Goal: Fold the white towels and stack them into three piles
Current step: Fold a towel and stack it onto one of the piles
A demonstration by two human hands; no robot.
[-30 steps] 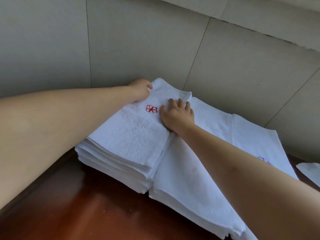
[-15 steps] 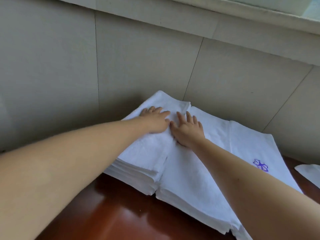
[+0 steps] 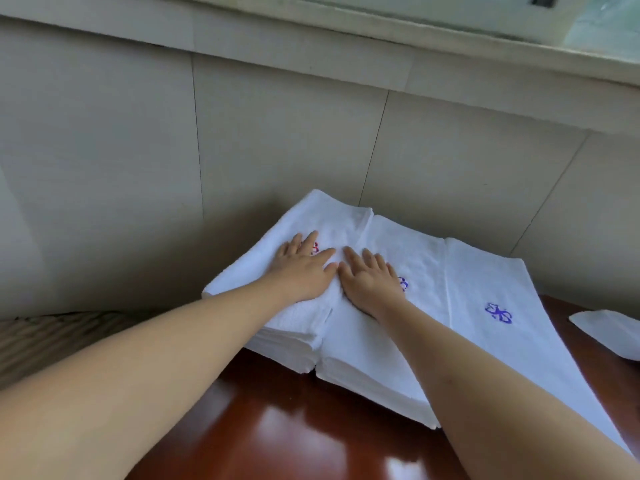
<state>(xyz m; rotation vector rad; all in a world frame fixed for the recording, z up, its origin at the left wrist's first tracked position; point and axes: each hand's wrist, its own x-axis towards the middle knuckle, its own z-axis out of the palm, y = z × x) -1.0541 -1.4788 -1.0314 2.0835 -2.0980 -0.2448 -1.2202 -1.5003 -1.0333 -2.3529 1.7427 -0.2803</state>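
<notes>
Three piles of folded white towels lie side by side against the wall. My left hand [image 3: 303,270] lies flat with straight fingers on the left pile [image 3: 332,220], partly covering its red embroidered mark. Flat beside it, my right hand [image 3: 369,280] presses the middle pile [image 3: 415,258], next to a purple mark. The right pile [image 3: 491,289] shows a purple mark on top and nothing touches it.
The piles sit on a glossy reddish-brown table [image 3: 277,431]. A beige tiled wall [image 3: 277,133] rises directly behind them under a window sill. Another piece of white cloth [image 3: 613,332] lies at the right edge. A striped surface is at the far left.
My left hand has slid back from the far corner of the left pile onto its top and flattened. My right hand shifted onto the middle pile. The view has tilted upward.
</notes>
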